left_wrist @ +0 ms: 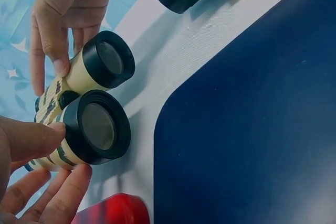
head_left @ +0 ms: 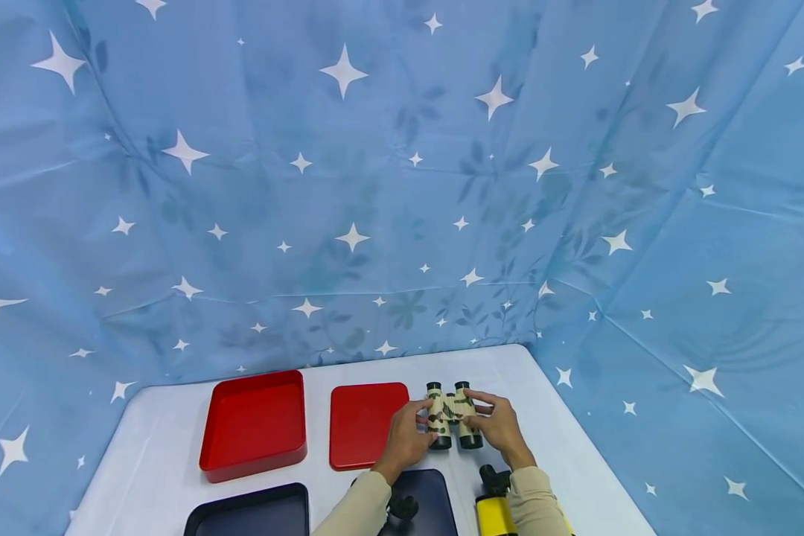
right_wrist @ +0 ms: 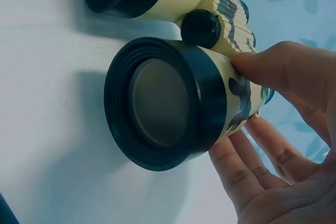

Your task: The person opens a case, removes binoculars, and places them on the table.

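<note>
A pair of camouflage binoculars [head_left: 451,413] with black lens rings is at the right part of the white table, held from both sides. My left hand [head_left: 408,438] grips the left barrel, thumb on top and fingers beneath, as the left wrist view shows. Around the right barrel, my right hand [head_left: 499,428] has its thumb on the upper side and its fingers underneath. Large lenses [right_wrist: 160,102] face back toward me. In both wrist views the binoculars cast a shadow on the white cloth.
Left of the binoculars lie a red lid [head_left: 365,424] and an open red tray [head_left: 257,424]. Nearer stand a dark blue tray [head_left: 249,514] and a flat dark blue lid [head_left: 429,499], partly under my left forearm. Yellow-and-black binoculars [head_left: 494,515] lie by my right sleeve. A starry blue curtain [head_left: 348,186] surrounds the table.
</note>
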`<state>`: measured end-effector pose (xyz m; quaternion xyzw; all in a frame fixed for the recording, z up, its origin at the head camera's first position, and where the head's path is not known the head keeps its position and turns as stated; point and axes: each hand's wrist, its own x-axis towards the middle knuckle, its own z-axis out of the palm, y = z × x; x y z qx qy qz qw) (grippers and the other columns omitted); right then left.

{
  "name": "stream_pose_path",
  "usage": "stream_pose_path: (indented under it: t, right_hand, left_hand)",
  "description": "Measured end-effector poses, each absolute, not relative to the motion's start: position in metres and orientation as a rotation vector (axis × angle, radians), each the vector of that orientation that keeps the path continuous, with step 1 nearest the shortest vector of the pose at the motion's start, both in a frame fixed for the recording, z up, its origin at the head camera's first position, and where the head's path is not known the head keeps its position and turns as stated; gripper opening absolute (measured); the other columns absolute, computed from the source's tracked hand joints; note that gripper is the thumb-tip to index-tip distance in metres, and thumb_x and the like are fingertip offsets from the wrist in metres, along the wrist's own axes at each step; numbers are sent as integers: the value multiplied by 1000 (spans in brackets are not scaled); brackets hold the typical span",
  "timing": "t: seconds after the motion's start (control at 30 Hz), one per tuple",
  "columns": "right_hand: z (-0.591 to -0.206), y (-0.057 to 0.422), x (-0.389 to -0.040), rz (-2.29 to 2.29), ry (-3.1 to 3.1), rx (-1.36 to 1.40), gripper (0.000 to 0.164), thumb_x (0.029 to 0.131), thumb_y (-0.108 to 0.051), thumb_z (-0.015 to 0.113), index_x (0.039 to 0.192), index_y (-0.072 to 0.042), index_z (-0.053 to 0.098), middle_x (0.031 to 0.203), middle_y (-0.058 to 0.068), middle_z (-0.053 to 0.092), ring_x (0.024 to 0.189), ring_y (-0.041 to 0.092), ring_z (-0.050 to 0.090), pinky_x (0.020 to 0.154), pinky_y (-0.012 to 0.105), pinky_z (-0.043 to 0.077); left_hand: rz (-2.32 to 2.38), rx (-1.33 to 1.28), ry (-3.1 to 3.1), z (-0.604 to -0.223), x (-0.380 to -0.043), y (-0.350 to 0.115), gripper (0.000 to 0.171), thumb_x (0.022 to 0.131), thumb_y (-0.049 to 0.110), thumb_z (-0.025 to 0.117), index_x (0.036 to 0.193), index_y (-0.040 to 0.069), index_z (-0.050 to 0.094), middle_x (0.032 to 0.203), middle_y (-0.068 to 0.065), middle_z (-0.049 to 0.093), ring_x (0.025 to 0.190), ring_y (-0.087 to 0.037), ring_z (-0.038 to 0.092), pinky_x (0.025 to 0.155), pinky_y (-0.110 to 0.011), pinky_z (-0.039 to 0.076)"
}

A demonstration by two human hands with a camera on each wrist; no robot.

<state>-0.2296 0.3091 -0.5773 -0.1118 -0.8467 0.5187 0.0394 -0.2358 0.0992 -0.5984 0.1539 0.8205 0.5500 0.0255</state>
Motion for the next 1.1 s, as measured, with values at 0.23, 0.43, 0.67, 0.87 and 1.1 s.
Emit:
stream_pose_path:
  t: [0.23, 0.43, 0.67, 0.87, 1.1]
  right_hand:
    - [-577, 310, -232, 1589, -2604, -352, 57, 78, 5, 76, 129, -20, 68, 144, 17, 54, 123, 40, 60, 85, 42, 59]
    - [-577, 314, -233, 1596, -2609, -346, 56, 81, 6, 73, 130, -20, 67, 144, 17, 54, 125, 41, 58, 86, 43, 59]
    - [-580, 319, -234, 1586, -2637, -341, 57, 84, 9, 69, 133, -19, 65, 148, 18, 49, 128, 43, 54, 88, 44, 58]
    - [-583, 322, -235, 1586, -2643, -314, 55, 87, 9, 67, 135, -19, 64, 149, 16, 48, 131, 44, 52, 90, 46, 57]
    - [-588, 325, -236, 1590, -2665, -323, 54, 89, 7, 65, 137, -19, 62, 151, 16, 47, 133, 44, 49, 94, 48, 55]
  left_hand:
    - [1693, 505, 2546, -604, -237, 101, 64, 81, 2, 79, 139, 14, 58, 136, -9, 58, 106, -22, 65, 86, -40, 58]
    - [1694, 502, 2499, -603, -238, 104, 65, 82, 3, 79, 141, 15, 56, 138, -6, 57, 110, -21, 63, 90, -41, 57]
    - [1691, 464, 2415, -598, -236, 109, 66, 84, 6, 77, 144, 17, 52, 141, -4, 56, 118, -24, 59, 97, -46, 53]
    - [1682, 481, 2363, -596, -235, 110, 67, 84, 6, 77, 145, 15, 50, 144, -6, 54, 123, -28, 57, 97, -47, 53]
    - [1680, 487, 2328, -597, -237, 111, 67, 84, 5, 76, 146, 11, 49, 143, -9, 54, 124, -31, 56, 97, -46, 53]
